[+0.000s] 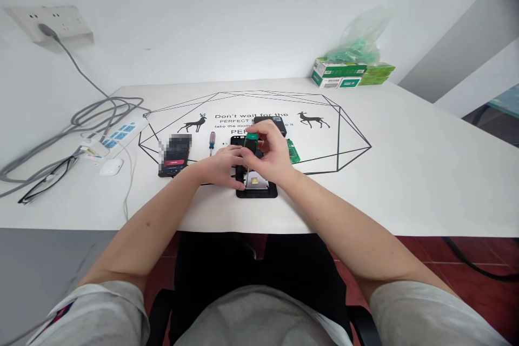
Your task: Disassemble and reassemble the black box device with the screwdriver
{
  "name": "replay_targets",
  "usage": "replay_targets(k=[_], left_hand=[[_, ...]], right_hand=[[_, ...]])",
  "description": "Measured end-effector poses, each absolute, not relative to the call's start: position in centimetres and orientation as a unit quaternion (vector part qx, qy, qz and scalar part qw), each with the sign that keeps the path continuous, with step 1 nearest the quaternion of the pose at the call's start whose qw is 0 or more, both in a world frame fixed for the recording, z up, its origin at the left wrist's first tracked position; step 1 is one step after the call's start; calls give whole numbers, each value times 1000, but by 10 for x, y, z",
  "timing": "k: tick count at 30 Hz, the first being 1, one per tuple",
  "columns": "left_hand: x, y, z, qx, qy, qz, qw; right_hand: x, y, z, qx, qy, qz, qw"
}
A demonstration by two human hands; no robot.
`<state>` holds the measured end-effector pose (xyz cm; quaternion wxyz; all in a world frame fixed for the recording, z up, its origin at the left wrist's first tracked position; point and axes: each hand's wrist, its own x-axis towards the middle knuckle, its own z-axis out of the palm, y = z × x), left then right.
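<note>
My right hand (273,154) is closed around a screwdriver (251,141) with a green and black handle. Its shaft points down into an opened black device casing (265,193), near the left side of a silver plate with a small gold square. My left hand (221,167) grips the casing's left side, thumb low by the shaft and fingers higher up. Both hands cover much of the casing. Just right of my right hand lies a green circuit board (292,151). Behind it is a black cover-like part (279,124), partly hidden by my fingers.
A second screwdriver (212,141) lies left of the casing, with tiny dark bits nearby. Further left are a phone (176,154), a white mouse (111,167), glasses (48,179) and a power strip (121,134) with coiled cables. Boxes (340,73) stand at the back right.
</note>
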<state>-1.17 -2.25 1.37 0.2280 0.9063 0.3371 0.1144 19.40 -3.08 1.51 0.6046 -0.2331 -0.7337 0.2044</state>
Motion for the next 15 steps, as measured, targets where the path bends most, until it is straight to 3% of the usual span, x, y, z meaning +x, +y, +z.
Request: replay_targets(k=[15], left_hand=[[-12, -21, 15, 915, 328, 104, 209]], right_hand=[[193, -31, 15, -215, -744, 177, 607]])
